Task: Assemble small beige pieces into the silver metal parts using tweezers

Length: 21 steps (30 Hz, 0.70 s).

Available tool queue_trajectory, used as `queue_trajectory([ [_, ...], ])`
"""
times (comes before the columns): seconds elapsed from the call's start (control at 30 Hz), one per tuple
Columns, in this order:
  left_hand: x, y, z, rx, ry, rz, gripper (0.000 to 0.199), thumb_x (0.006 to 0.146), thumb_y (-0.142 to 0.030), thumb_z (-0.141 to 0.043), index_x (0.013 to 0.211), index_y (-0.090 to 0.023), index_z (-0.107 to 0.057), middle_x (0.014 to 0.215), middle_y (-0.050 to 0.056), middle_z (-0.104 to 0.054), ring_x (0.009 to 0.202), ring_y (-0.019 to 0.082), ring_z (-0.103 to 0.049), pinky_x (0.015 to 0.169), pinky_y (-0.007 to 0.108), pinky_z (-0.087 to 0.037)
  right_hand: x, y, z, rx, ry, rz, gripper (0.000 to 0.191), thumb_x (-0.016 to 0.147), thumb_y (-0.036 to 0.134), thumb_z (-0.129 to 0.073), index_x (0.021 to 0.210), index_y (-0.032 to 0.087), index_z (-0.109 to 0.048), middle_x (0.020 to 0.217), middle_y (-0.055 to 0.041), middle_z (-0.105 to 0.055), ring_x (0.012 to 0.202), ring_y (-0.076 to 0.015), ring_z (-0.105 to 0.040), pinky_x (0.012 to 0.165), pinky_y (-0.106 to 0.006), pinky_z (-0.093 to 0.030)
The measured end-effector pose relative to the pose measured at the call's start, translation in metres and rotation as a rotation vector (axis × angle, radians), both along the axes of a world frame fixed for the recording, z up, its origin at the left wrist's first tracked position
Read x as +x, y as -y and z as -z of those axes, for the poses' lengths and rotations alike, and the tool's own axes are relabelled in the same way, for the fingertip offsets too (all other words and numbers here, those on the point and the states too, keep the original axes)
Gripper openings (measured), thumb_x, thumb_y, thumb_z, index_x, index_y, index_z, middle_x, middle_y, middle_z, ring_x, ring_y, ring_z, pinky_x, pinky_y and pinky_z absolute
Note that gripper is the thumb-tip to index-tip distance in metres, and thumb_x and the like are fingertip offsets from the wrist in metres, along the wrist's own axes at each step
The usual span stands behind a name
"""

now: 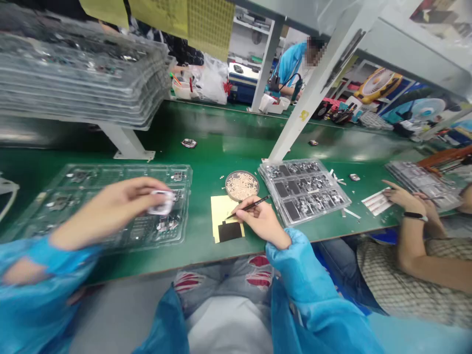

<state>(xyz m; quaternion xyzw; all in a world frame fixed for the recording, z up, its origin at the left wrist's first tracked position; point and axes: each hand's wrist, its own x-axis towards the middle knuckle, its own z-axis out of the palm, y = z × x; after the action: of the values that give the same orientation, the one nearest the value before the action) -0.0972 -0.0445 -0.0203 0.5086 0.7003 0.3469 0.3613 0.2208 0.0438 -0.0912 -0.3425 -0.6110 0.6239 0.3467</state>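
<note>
My left hand [121, 206] pinches a small white part [162, 202], blurred, above the right side of a clear plastic tray [127, 173] that holds several small electronic parts. In my right hand [260, 219] is a pair of thin black tweezers [252, 205], held like a pen, tips pointing down and left. Those tips hover over or touch a yellow paper sheet [219, 209]; which of the two I cannot tell. A black rectangular piece [230, 231] lies on the sheet's near end. Just behind the paper stands a round dish [242, 186] full of tiny pale pieces.
Right of my hand, stacked clear trays [304, 189] hold black and silver parts. Tall stacked trays [84, 83] fill a shelf at upper left. A slanted white post [306, 103] rises from the green bench [221, 123]. A co-worker's hands [405, 199] work at far right.
</note>
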Motion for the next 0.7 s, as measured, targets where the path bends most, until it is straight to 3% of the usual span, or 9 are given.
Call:
queue_trajectory([
  [0.1, 0.061, -0.039, 0.006, -0.051, 0.265, 0.335, 0.031, 0.083, -0.043, -0.067, 0.099, -0.017, -0.062, 0.081, 0.005, -0.074, 0.071, 0.020, -0.067, 0.067, 0.030, -0.052, -0.003, -0.003, 0.004, 0.030, 0.081, -0.023, 0.028, 0.081, 0.038, -0.077, 0.091, 0.018, -0.060, 0.088, -0.0044, -0.072, 0.076, -0.0155, -0.070, 0.071, -0.028, -0.060],
  [0.2, 0.090, -0.056, 0.032, -0.084, 0.315, 0.446, 0.024, 0.083, -0.039, -0.064, 0.095, -0.020, -0.057, 0.070, 0.002, -0.071, 0.061, 0.020, -0.066, 0.061, 0.031, -0.053, -0.001, -0.004, 0.005, 0.050, 0.120, -0.033, 0.028, 0.082, 0.039, -0.077, 0.092, 0.018, -0.061, 0.089, -0.0048, -0.072, 0.078, -0.0165, -0.071, 0.073, -0.029, -0.060],
  [0.3, 0.095, -0.055, 0.056, -0.033, 0.204, 0.429, 0.016, 0.086, -0.035, -0.059, 0.095, -0.022, -0.058, 0.073, 0.000, -0.072, 0.065, 0.021, -0.069, 0.062, 0.030, -0.053, 0.000, -0.004, 0.003, 0.047, 0.133, -0.035, 0.030, 0.081, 0.041, -0.079, 0.092, 0.019, -0.062, 0.089, -0.0050, -0.072, 0.081, -0.0179, -0.072, 0.075, -0.031, -0.060],
  [0.37, 0.094, -0.050, 0.062, 0.003, 0.131, 0.403, 0.016, 0.087, -0.034, -0.058, 0.098, -0.023, -0.060, 0.076, -0.001, -0.073, 0.067, 0.021, -0.070, 0.063, 0.029, -0.053, 0.000, -0.003, 0.002, 0.058, 0.145, -0.037, 0.030, 0.080, 0.041, -0.079, 0.091, 0.019, -0.063, 0.090, -0.0051, -0.072, 0.082, -0.0184, -0.072, 0.077, -0.031, -0.060],
  [0.57, 0.094, -0.045, 0.059, 0.059, 0.045, 0.366, 0.026, 0.086, -0.036, -0.060, 0.107, -0.023, -0.066, 0.079, 0.001, -0.073, 0.070, 0.021, -0.069, 0.063, 0.028, -0.052, 0.003, 0.004, 0.001, 0.060, -0.013, -0.007, 0.023, 0.086, 0.035, -0.075, 0.090, 0.019, -0.059, 0.088, -0.0045, -0.073, 0.083, -0.0176, -0.073, 0.078, -0.032, -0.062],
  [0.7, 0.099, -0.042, 0.056, 0.061, 0.182, 0.349, 0.023, 0.088, -0.036, -0.062, 0.106, -0.022, -0.065, 0.085, 0.003, -0.074, 0.075, 0.021, -0.070, 0.066, 0.029, -0.054, 0.006, 0.011, -0.003, 0.180, -0.183, 0.095, 0.016, 0.089, 0.024, -0.072, 0.091, 0.020, -0.056, 0.089, -0.0045, -0.074, 0.083, -0.0176, -0.073, 0.077, -0.034, -0.061],
])
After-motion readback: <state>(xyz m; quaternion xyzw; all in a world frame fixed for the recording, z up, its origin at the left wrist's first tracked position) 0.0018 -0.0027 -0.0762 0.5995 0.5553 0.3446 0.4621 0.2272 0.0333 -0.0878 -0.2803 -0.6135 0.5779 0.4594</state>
